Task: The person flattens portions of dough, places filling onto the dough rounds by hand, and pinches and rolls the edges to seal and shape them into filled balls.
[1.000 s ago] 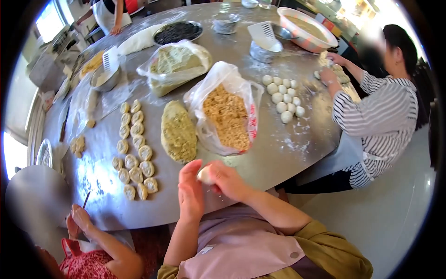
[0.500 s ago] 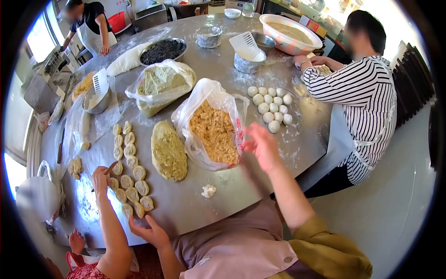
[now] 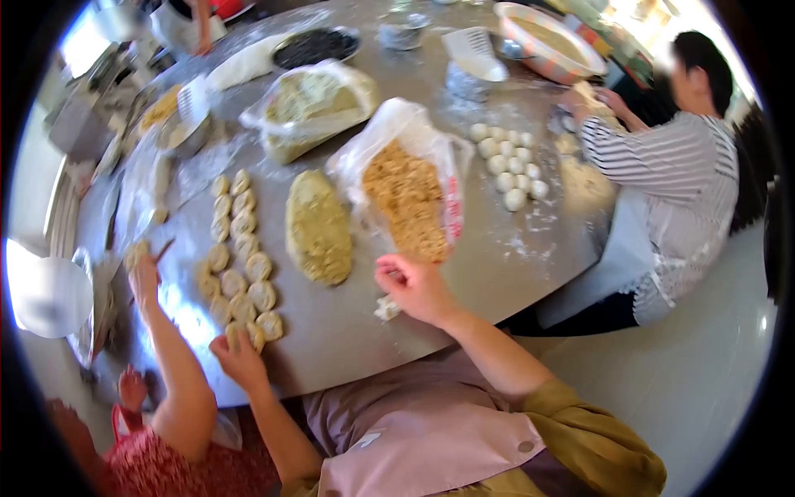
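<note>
My left hand (image 3: 240, 362) is at the near end of the rows of filled dough pieces (image 3: 262, 295), its fingers closed on a dough piece (image 3: 254, 336) there. My right hand (image 3: 414, 288) hangs over the table just in front of the plastic bag of orange-brown crumbly filling (image 3: 406, 199). Its fingers are curled in, and what they hold, if anything, is hidden. Below its fingertips lies a small white dough scrap (image 3: 387, 309). A flattened oval mound of greenish filling (image 3: 318, 228) lies between the dough rows and the bag.
At left, a person in red holds a thin brown tool (image 3: 164, 249) beside the rows. At right, a person in stripes works dough near round white dough balls (image 3: 515, 200). Behind stand a bag of green filling (image 3: 319, 103), a dark-filled bowl (image 3: 316, 50) and a large basin (image 3: 542, 41).
My right hand has come left and down from beside the bag, its fingers curling. My left hand has reached the nearest dough piece. The neighbour's tool hand has moved left. The view has shifted.
</note>
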Demonstrator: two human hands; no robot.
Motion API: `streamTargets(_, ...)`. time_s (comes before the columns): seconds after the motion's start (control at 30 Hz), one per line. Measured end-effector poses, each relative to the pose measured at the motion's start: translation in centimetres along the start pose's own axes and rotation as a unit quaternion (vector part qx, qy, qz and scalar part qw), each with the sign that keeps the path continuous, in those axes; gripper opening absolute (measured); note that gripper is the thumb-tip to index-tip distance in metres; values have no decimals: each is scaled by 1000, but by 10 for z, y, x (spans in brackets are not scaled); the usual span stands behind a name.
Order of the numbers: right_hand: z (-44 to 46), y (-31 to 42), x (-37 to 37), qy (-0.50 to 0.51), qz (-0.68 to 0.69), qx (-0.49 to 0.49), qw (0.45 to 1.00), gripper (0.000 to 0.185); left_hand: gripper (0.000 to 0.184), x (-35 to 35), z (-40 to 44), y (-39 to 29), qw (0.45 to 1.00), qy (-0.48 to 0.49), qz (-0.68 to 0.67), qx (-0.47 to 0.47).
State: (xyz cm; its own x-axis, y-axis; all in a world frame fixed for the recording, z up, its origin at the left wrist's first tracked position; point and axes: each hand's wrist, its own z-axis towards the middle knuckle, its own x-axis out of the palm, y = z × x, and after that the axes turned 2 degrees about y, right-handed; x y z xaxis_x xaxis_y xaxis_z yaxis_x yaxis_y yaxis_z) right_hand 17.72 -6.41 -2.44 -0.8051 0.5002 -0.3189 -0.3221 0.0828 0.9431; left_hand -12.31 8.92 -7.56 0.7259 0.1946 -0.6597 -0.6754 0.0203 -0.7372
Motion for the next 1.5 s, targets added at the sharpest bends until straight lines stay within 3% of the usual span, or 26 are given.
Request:
streamTargets(0.17, 12, 12, 16, -9, -109, -91, 990, 30, 37, -12, -9, -9, 965, -62, -248, -59)
streamTargets(0.23, 19, 22, 23, -15, -158, -151, 976, 33, 32, -28, -13, -22, 895, 20, -420, -148)
streamTargets(0.3, 32, 30, 37, -22, -187, -242, 952, 38, 23, -42, -17, -33, 791, 103, -551, -246)
streamTargets(0.33, 39, 35, 44, -27, -202, -287, 936, 41, 23, -45, -22, -39, 757, 131, -581, -270)
streamTargets(0.47, 66, 39, 62, 40, -297, -311, 902, 46, 24, -44, -43, -57, 610, 271, -673, -318)
streamTargets(0.63, 80, 25, 63, 81, -275, -320, 903, 31, 23, -38, -64, -96, 524, 365, -683, -353)
streamTargets(0.83, 65, 5, 49, 107, -251, -265, 925, 24, 25, -20, -73, -110, 593, 416, -600, -339)
streamTargets(0.93, 40, 13, 31, 120, -86, -35, 988, 14, 27, -5, -77, -119, 618, 415, -576, -336)
streamTargets(1.03, 14, 32, 19, 143, 75, 48, 986, 17, 25, 21, -83, -121, 615, 395, -594, -335)
streamTargets(1.07, 6, 35, 17, 157, 127, 80, 976, 17, 25, 27, -84, -125, 573, 395, -628, -348)
streamTargets(1.13, -5, 42, 21, 120, 51, -41, 991, 15, 26, 37, -90, -134, 483, 393, -688, -372)
streamTargets(1.2, -11, 44, 19, 78, -93, -174, 977, 15, 28, 49, -100, -135, 523, 425, -665, -321)
streamTargets(1.23, -14, 40, 19, 47, -118, -185, 975, 14, 27, 50, -105, -137, 556, 427, -645, -303)
streamTargets(1.27, -15, 38, 16, 47, -114, -178, 976, 14, 27, 51, -109, -140, 589, 428, -624, -284)
streamTargets(1.37, -14, 34, 0, 71, -67, -127, 987, 14, 25, 41, -112, -146, 603, 421, -602, -310)
streamTargets(1.5, 24, -8, -44, -86, -164, -49, 981, 19, 24, 36, -108, -136, 610, 435, -579, -321)
